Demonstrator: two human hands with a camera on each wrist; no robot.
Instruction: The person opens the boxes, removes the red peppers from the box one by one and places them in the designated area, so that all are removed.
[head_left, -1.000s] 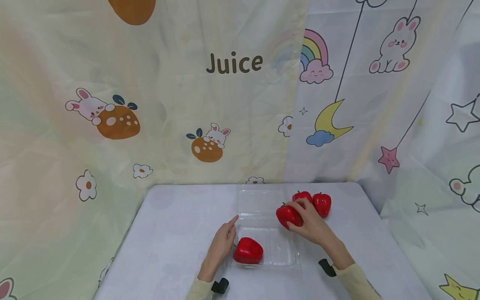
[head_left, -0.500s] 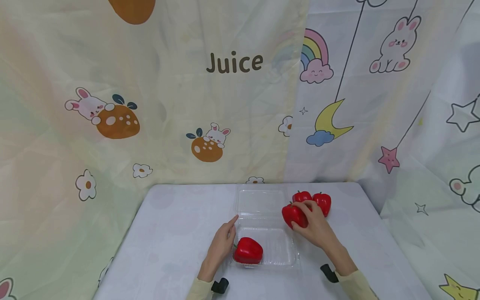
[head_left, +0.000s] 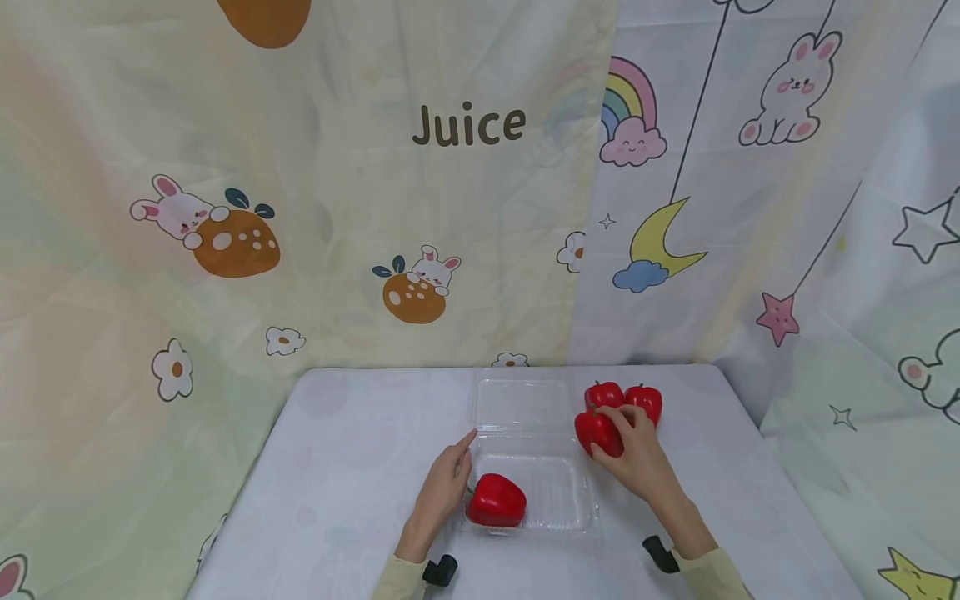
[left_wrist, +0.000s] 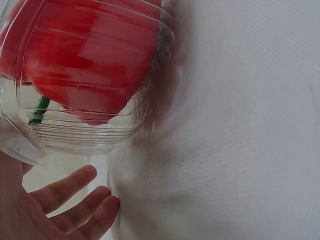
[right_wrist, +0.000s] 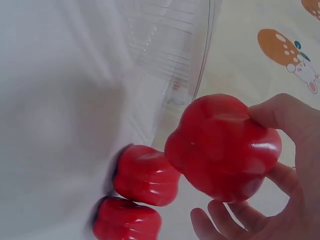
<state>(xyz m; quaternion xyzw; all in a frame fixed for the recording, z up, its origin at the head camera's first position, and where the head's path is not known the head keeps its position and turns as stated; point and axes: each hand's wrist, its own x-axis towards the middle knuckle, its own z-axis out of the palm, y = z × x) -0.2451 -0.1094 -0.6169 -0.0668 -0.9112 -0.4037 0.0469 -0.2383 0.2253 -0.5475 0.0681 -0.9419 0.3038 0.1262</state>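
Note:
My right hand grips a red bell pepper between thumb and fingers, beyond the right side of a clear plastic clamshell box. In the right wrist view that pepper shows its lobed underside, held up off the table. Another red bell pepper lies on its side in the left part of the box, its green stem pointing left in the head view. My left hand is at the box's left edge, index finger extended toward the hinge; its other fingers hang loosely below the box wall.
Two more red bell peppers, one left of the other, stand at the table's back right, just behind my right hand. The box's lid lies folded back toward the printed curtain. A white cloth covers the table.
My right hand has moved to the right with the bell pepper, away from over the box toward the two peppers at the back. My left hand has stayed in place.

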